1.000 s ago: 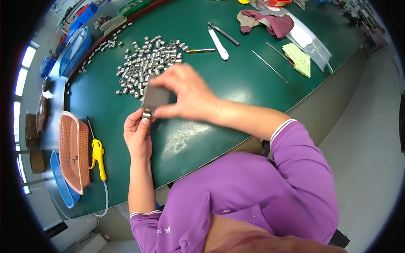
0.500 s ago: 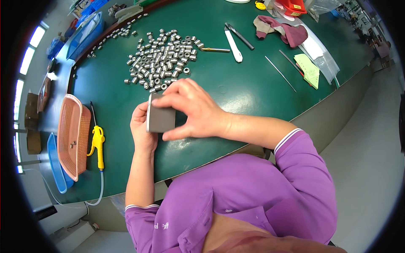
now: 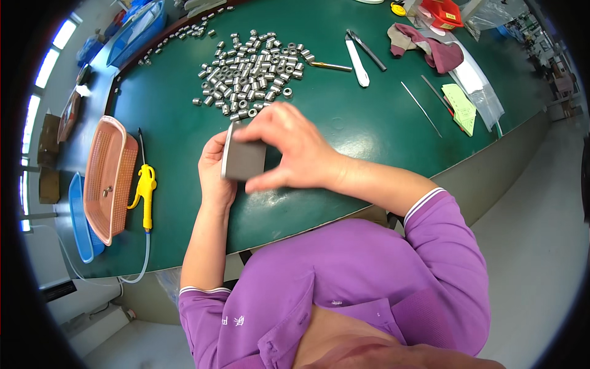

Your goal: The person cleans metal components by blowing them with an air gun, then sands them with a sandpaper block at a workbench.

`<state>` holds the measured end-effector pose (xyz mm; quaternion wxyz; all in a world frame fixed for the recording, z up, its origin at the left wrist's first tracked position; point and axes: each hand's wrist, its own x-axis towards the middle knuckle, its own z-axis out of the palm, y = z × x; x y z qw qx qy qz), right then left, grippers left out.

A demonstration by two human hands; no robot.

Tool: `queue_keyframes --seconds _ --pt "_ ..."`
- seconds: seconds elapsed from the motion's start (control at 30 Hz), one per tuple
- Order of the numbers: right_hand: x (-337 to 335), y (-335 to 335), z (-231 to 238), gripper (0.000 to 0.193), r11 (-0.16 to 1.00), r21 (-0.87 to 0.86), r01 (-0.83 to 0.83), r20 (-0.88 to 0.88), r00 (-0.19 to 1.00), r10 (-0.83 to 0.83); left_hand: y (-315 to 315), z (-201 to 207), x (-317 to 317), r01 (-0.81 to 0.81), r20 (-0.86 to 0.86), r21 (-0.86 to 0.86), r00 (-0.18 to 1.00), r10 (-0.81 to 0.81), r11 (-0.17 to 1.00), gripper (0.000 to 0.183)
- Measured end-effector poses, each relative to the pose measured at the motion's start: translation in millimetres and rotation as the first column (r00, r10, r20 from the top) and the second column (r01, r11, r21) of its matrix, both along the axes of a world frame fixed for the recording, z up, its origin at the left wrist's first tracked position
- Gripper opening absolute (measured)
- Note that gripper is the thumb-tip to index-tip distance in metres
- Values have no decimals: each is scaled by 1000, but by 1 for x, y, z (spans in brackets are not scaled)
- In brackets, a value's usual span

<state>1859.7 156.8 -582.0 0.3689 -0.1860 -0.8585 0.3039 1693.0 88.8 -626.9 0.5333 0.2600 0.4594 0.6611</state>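
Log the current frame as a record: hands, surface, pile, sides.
right hand: fingers and thumb on grey rectangular block
left hand: at the block's left side; fingertips hidden, hold unclear
surface: green tabletop
pile: metal bushings, beyond the hands
left side: peach basket, yellow air blow gun
right side: maroon-and-beige cloth, pale green papers

Widest lane: bare green tabletop [image 3: 369, 132] right of the right hand [image 3: 289, 147], out to the thin rod [image 3: 421, 109]. White-handled tool [image 3: 356, 61] and gold-coloured bit [image 3: 332, 66] bound it on the far side; right forearm [image 3: 384, 183] blocks the near side. Second lane: strip between left forearm [image 3: 209, 240] and yellow air gun [image 3: 145, 184], continuing far past the pile's left side. Pink basket [image 3: 127, 166] walls off the left. Pile of metal bushings [image 3: 263, 77] blocks straight far; tight gap between it and the grey block [image 3: 247, 161].
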Motion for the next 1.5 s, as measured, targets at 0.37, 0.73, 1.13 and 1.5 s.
queue_keyframes --seconds 0.37,0.73,1.13,1.5 --pt "7 39 -8 57 954 16 300 -20 954 -300 3 8 -2 89 -54 138 995 -82 986 25" --pt "-2 -3 5 62 995 91 -30 -23 999 32 4 1 1 55 21 49 998 -56 997 22" --pt "9 47 -5 53 938 115 327 -10 945 -328 2 15 6 108 -38 204 994 -103 973 21" --pt "11 47 -10 55 934 45 353 17 935 -354 1 12 3 58 -63 172 997 -48 983 24"
